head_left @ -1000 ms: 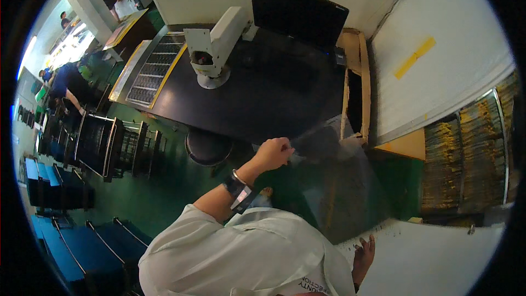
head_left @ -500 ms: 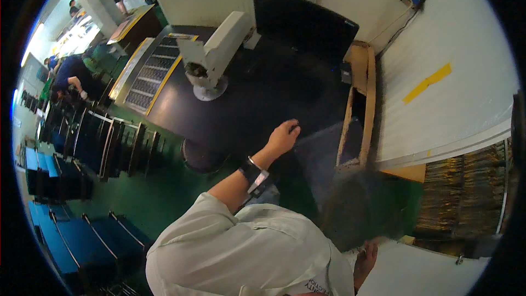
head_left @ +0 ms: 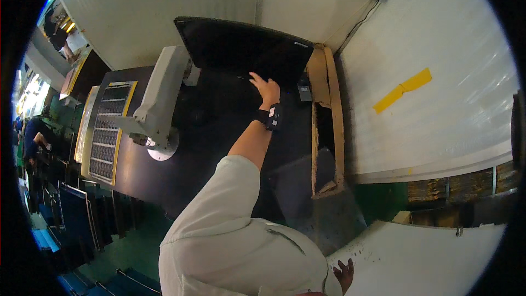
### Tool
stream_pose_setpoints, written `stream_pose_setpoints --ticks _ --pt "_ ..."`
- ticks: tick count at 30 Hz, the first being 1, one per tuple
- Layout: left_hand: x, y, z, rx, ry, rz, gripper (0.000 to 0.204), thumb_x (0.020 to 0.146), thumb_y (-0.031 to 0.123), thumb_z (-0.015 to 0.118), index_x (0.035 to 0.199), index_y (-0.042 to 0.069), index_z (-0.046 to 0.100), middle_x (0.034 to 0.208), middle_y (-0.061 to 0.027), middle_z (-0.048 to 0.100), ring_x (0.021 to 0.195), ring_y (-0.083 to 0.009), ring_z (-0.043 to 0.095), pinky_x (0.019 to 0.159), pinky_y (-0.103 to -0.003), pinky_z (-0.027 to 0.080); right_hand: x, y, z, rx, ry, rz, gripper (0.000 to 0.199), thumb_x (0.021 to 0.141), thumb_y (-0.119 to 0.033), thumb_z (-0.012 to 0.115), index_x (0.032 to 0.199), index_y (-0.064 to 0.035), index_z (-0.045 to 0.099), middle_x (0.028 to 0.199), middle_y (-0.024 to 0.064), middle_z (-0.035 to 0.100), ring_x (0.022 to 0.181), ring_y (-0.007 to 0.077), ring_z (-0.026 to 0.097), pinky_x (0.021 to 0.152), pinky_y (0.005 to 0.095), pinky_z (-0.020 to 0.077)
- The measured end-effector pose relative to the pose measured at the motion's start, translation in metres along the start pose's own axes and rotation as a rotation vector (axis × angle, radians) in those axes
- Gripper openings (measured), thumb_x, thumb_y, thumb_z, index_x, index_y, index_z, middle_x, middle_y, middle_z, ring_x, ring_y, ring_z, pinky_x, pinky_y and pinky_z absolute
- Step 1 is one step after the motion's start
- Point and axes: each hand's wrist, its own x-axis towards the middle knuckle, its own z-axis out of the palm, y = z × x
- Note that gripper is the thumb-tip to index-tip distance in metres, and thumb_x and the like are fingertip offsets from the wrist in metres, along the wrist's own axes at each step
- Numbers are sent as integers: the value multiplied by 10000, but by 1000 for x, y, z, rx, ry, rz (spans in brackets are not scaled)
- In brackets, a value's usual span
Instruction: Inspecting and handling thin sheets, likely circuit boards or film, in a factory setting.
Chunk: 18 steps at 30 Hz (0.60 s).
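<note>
My left hand (head_left: 268, 89), with a dark band on the wrist, reaches far forward over the dark table (head_left: 219, 148). Its fingers are spread and rest at the lower edge of a black flat monitor (head_left: 241, 46) standing at the back of the table. A clear plastic sheet (head_left: 320, 211) lies loose over the table's near right corner, apart from that hand. My right hand (head_left: 344, 274) shows only partly at the bottom edge, fingers apart, next to a white surface (head_left: 427, 257). It holds nothing that I can see.
A white device on a round base (head_left: 159, 107) stands left of my arm. Beyond it lies a yellow-framed tray of small parts (head_left: 107, 131). An open cardboard box (head_left: 326, 126) sits at the table's right side. Dark panels (head_left: 76, 214) stand in racks at left, near another person (head_left: 33, 137).
My left hand let go of the clear plastic sheet and stretched forward to the monitor's lower edge. The view swung toward the wall, and the sheet now lies near the table corner.
</note>
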Motion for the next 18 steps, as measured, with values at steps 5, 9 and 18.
stream_pose_setpoints --ticks 5,9,18 --pt "-18 2 24 -239 -73 12 747 869 52 478 1437 -40 2 1486 -294 103 1390 -399 121 1121 -385 196 27 33 -30 63 49 50 578 927 -285 547 1428 -169 283 1116 168 613 807 234 643 724 349 530" --pt "-75 -68 0 -171 -212 -195 644 898 156 469 1456 65 160 1395 -209 404 1280 -357 397 1046 -375 335 3 -13 -10 28 23 -13 517 934 -277 532 1392 -120 352 1142 187 591 862 277 616 780 400 473" --pt "-268 -119 -90 492 -1175 -51 302 860 298 499 969 51 635 988 -214 636 935 -402 589 821 -442 475 17 4 -143 139 169 -178 503 883 -221 616 1267 56 447 894 205 649 527 214 609 506 315 521"
